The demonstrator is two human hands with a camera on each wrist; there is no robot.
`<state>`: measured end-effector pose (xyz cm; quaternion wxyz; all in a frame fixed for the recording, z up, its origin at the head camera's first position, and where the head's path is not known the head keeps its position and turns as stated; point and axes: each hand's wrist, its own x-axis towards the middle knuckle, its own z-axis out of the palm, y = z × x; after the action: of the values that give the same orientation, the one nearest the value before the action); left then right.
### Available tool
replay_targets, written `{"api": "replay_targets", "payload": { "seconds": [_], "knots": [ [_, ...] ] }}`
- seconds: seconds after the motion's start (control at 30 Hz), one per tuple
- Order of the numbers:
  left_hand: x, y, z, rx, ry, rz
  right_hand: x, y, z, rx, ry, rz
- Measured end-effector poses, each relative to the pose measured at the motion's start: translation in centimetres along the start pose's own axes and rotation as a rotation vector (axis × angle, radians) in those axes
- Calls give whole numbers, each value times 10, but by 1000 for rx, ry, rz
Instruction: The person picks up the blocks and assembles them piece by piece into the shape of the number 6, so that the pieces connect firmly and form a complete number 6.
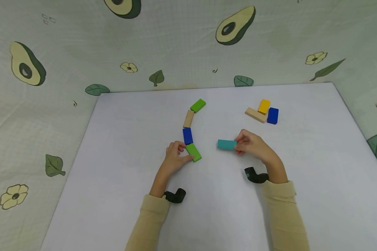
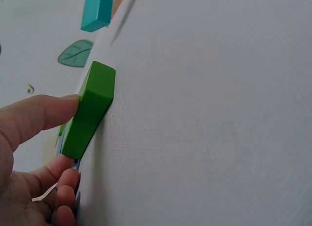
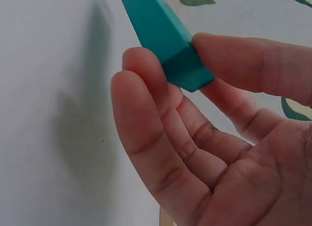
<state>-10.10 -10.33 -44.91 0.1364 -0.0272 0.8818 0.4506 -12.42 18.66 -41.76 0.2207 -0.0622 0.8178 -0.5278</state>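
Note:
A green block (image 1: pixel 193 152) lies at the near end of a curved row on the white table. My left hand (image 1: pixel 175 158) pinches it, thumb on its near end and a finger by its far end; the left wrist view shows the thumb against the green block (image 2: pixel 92 109) too. Touching that block's far end is a blue block (image 1: pixel 187 136), followed by a wooden block (image 1: pixel 189 119) and another green block (image 1: pixel 198 105). Right of the row, my right hand (image 1: pixel 251 144) holds a teal block (image 1: pixel 227 144) by one end. In the right wrist view, the teal block (image 3: pixel 165 38) is raised off the table.
At the back right, a yellow block (image 1: pixel 264 106), a plain wooden block (image 1: pixel 256 115) and a blue block (image 1: pixel 272 115) lie close together. The white tabletop (image 1: pixel 128 139) meets a cloth (image 1: pixel 182 42) printed with avocados and leaves.

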Motion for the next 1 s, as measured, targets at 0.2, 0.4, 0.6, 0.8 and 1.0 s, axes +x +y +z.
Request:
{"api": "replay_targets", "payload": {
  "seconds": [0.2,0.4,0.6,0.8,1.0],
  "knots": [
    [1,-1,1,8,-1,-2,5,5,10,1,-100,-35],
    [1,0,1,5,-4,-9,8,6,18,-28,-164,-30],
    [1,2,1,11,2,-3,9,4,22,-62,-173,-11],
    [0,2,1,18,-1,-14,10,1,27,-119,-153,-37],
    [1,1,1,21,-3,-24,12,2,31,-178,-143,-53]
  ]
}}
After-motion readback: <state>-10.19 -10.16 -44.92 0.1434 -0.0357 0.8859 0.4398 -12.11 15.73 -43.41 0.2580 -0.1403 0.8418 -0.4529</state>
